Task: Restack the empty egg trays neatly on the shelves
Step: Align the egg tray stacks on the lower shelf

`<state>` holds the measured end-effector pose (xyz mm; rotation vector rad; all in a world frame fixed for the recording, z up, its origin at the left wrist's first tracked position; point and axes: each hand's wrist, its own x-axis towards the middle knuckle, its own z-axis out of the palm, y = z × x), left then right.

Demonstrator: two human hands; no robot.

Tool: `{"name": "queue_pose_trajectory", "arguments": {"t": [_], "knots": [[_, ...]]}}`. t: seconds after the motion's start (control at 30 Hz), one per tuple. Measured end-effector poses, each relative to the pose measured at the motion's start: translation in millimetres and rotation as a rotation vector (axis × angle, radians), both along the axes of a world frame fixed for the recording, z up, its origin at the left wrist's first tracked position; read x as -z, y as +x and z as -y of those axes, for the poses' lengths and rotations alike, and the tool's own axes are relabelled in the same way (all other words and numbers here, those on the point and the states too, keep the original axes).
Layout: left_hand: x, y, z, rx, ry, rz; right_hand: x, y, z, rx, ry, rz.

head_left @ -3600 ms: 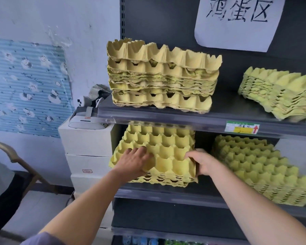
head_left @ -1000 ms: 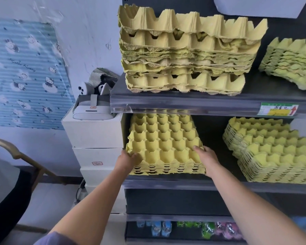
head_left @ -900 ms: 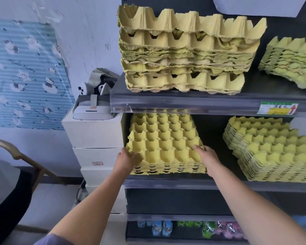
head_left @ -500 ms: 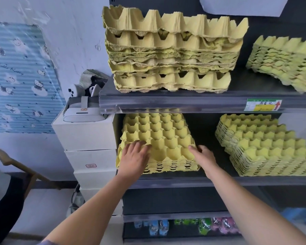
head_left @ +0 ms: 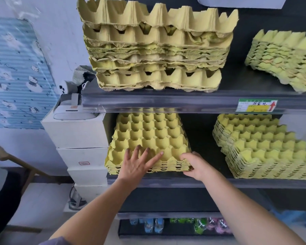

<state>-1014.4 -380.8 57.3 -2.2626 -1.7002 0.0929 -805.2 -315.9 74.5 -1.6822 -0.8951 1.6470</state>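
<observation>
1. Shelf unit [head_left: 166,103]: dark shelving with clear front rails. It fills the frame from 12 o'clock to 6 o'clock. Two of its levels carry egg trays, all of yellow moulded pulp with rows of cup-shaped cells and peaked dividers.

2. Upper left stack [head_left: 155,55], at 12 o'clock on the upper level: the tallest pile. It is unevenly nested. Several trays sit proud with open gaps between them, others are crushed tight, and the edges are ragged.

3. Lower right stack [head_left: 265,149], at 3 o'clock on the lower shelf [head_left: 210,182]: the trays nest closely, but the pile is fanned, with the rear layers offset from the front layers.

4. Upper right stack [head_left: 281,59], at 2 o'clock: closely nested and skewed relative to the shelf edge.

5. Lower left stack [head_left: 148,133], at frame centre on the lower shelf: a low, tightly nested pile. Its sides are aligned and its front edge lies just behind the shelf rail.

6. White boxes [head_left: 78,133], at 9 o'clock: piled just beside the shelf unit.

7. Left hand [head_left: 136,165], at 7 o'clock of the lower left stack: fingers straight and spread, laid flat on the top tray near the front edge. It grasps nothing.

8. Right hand [head_left: 198,165], at 5 o'clock of the same stack: thumb over the top edge and fingers curled round the front right corner, gripping the pile.

9. Price label [head_left: 257,105], at 2 o'clock: fixed on the upper rail.
</observation>
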Motion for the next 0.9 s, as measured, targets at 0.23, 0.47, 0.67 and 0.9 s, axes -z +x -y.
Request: {"name": "queue_pose_trajectory", "arguments": {"t": [0.23, 0.47, 0.67, 0.9], "knots": [[-14, -7, -6, 0.015, 0.055, -0.016, -22, 3, 2, 0.024, 0.086, -0.028], [-35, -6, -23, -0.023, 0.137, -0.019, -48, 8, -8, -0.01, 0.183, -0.049], [-26, 4, -34, 0.0, 0.115, -0.007, -38, 13, -21, 0.028, 0.157, -0.005], [-20, 7, -39, -0.036, 0.094, -0.025, -28, 13, -25, -0.014, 0.089, 0.129]]}}
